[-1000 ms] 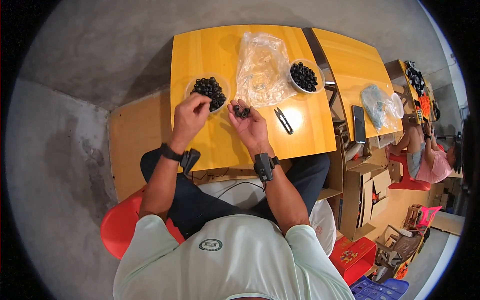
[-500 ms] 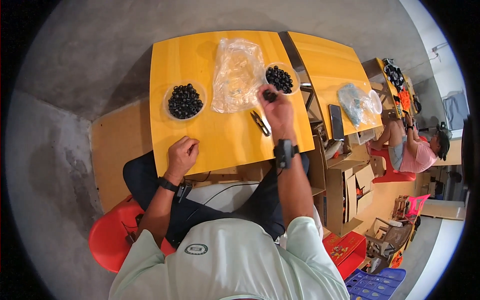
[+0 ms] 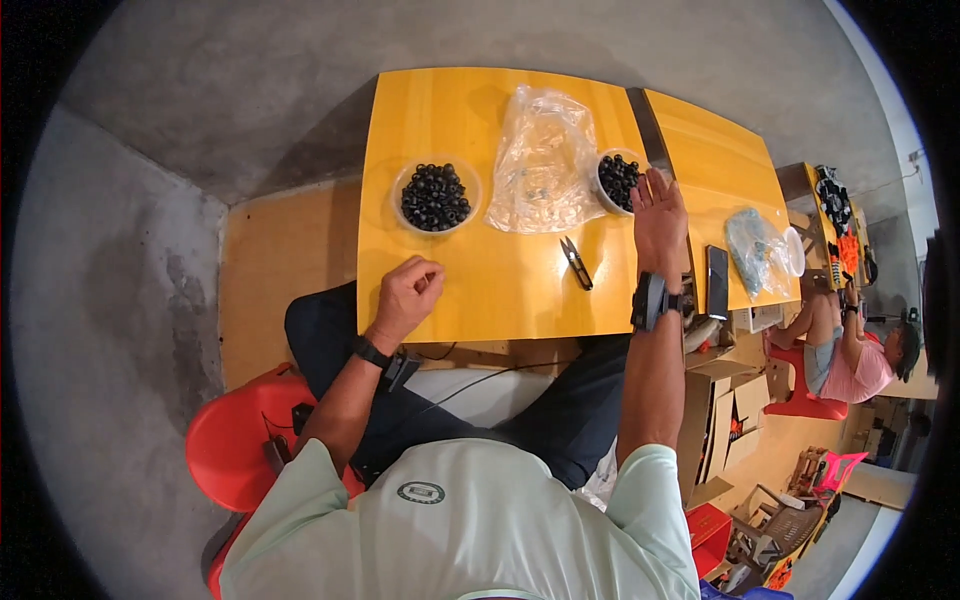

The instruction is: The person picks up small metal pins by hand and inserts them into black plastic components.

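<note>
My right hand (image 3: 660, 222) lies palm up with its fingers stretched out, and the palm shows bare. Its fingers are at the near right side of a clear round bowl (image 3: 604, 196) holding small black ring-like parts (image 3: 620, 176). Over the near left of the table, my left hand (image 3: 408, 296) is curled closed; anything inside its fingers is hidden. Beyond it stands another clear bowl (image 3: 476, 205), full of similar black parts (image 3: 434, 197). Black thread snips (image 3: 576, 264) lie on the table between my hands.
A clear plastic bag (image 3: 545, 165) lies between the bowls on the yellow table (image 3: 490, 305). On the second table (image 3: 690, 140) are a dark phone (image 3: 717, 282) and a bag of bluish contents (image 3: 755, 250). Cardboard boxes (image 3: 735, 420) stand below. A person (image 3: 860, 365) sits far right.
My right hand has opened and turned palm up; the dark parts it held are no longer in it. My left hand stays curled. The whole view has shifted, moving the table rightward.
</note>
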`<state>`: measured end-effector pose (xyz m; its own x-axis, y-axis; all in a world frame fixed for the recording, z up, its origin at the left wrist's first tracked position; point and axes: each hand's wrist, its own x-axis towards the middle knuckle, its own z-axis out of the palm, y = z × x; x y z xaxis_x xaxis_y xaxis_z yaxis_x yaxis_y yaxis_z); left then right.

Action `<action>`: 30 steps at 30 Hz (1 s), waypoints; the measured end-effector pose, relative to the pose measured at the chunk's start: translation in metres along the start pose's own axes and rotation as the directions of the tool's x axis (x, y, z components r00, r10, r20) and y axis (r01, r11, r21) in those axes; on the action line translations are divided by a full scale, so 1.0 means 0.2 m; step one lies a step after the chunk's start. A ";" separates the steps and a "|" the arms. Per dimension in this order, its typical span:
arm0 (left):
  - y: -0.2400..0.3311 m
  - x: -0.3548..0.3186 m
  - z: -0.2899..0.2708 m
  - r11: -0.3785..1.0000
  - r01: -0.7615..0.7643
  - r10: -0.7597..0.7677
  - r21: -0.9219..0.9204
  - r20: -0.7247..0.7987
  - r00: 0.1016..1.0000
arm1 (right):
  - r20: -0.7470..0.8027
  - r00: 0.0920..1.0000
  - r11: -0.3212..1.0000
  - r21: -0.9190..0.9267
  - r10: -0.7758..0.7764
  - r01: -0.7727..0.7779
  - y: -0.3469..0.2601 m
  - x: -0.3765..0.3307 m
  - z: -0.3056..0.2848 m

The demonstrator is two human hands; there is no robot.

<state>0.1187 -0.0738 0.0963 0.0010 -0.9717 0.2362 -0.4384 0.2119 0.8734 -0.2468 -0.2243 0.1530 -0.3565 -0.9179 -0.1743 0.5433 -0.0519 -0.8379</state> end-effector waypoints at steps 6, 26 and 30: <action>0.03 0.36 -0.25 0.942 -0.150 0.192 0.299 -0.116 0.975 | 0.496 0.830 0.925 0.122 0.256 -0.359 0.30 -0.40 0.03; -0.04 0.66 -0.15 0.835 -0.084 -0.015 0.544 0.174 0.985 | 0.175 0.928 0.847 -0.490 0.329 -0.208 0.85 -0.59 0.60; -0.08 0.64 -0.23 0.923 -0.175 0.072 0.343 0.292 0.954 | 0.164 0.930 0.861 -0.457 0.329 -0.224 0.85 -0.59 0.59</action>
<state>0.1679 -0.1973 0.1316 -0.2934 -0.9419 0.1637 -0.7134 0.3297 0.6184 -0.0222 -0.1720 0.0918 -0.0279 -0.9353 -0.3527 0.2003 0.3405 -0.9187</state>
